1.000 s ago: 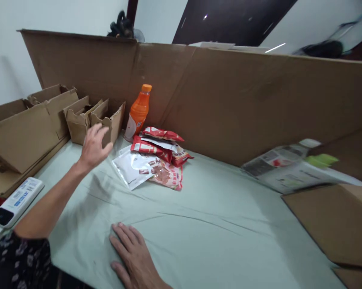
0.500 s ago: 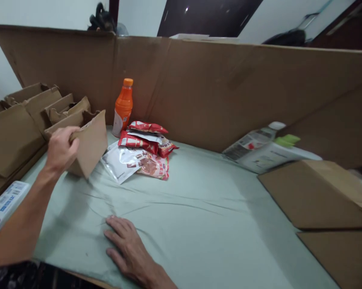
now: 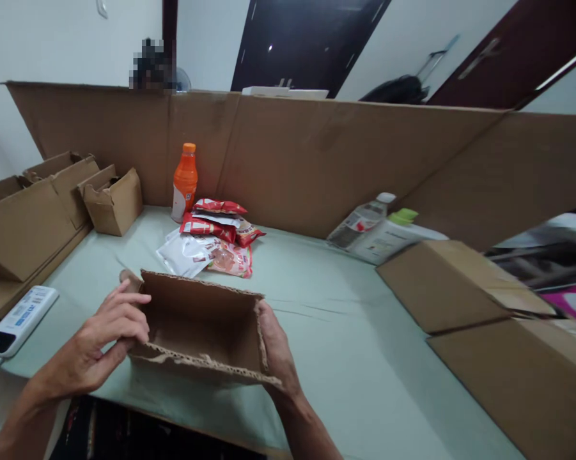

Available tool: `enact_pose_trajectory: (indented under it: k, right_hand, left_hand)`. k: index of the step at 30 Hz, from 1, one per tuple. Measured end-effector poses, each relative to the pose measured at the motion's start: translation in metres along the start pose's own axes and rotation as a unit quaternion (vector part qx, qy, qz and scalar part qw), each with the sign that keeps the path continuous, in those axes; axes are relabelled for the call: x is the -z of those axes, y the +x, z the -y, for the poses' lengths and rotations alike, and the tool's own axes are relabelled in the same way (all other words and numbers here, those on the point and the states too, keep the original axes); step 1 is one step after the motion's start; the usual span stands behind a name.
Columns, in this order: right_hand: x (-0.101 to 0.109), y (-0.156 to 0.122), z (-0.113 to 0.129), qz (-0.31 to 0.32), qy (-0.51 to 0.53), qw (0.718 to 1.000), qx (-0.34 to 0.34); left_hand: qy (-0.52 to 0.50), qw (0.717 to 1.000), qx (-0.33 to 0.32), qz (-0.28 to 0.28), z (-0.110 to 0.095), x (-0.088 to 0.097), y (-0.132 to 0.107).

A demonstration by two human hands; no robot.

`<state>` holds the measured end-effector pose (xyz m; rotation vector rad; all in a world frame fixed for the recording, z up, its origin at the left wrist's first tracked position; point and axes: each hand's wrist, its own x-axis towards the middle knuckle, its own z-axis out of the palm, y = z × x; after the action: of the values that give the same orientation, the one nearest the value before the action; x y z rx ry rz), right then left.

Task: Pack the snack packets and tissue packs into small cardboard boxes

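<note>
An open-topped cardboard box (image 3: 199, 319) with ragged cut edges sits between my hands near the table's front edge; its inside looks bare. My left hand (image 3: 108, 335) grips its left end, fingers over the rim and onto the flap there. Against the right end presses my right hand (image 3: 279, 345), its fingers partly hidden behind the wall. Just beyond the box lie a silvery-white pouch (image 3: 185, 253), a pink packet (image 3: 234, 259) and a pile of red snack packets (image 3: 211, 227). An orange-capped bottle of orange drink (image 3: 185, 182) stands behind them.
Smaller and larger cardboard boxes (image 3: 116, 207) line the left, with a white power bank (image 3: 22, 319) before them. A clear bottle (image 3: 362, 220) and a green-capped white bottle (image 3: 386, 239) lean at right, behind closed boxes (image 3: 441, 287). A cardboard wall (image 3: 288, 153) runs along the back.
My left hand has brought the cardboard box from the left group to the front middle. My right hand has risen off the table onto its right end. The view has shifted.
</note>
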<state>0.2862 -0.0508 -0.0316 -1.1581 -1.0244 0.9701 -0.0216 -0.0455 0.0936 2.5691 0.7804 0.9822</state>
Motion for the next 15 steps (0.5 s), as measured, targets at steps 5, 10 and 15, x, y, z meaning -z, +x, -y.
enact_pose_trajectory:
  k: [5,10,15]
  right_hand:
    - [0.018,0.007,0.013,-0.016,-0.056,0.998,0.009]
    - [0.030,0.111,0.055,0.011,-0.365,0.912,0.185]
    - [-0.014,0.248,0.072,0.057,-0.554,0.804,0.209]
  left_hand:
    - [0.047,0.999,0.004,-0.020,0.003,-0.015,0.000]
    - [0.027,1.000,-0.015,0.002,0.006,-0.025,0.005]
    - [-0.003,0.999,0.015,-0.030,0.001,-0.041,0.012]
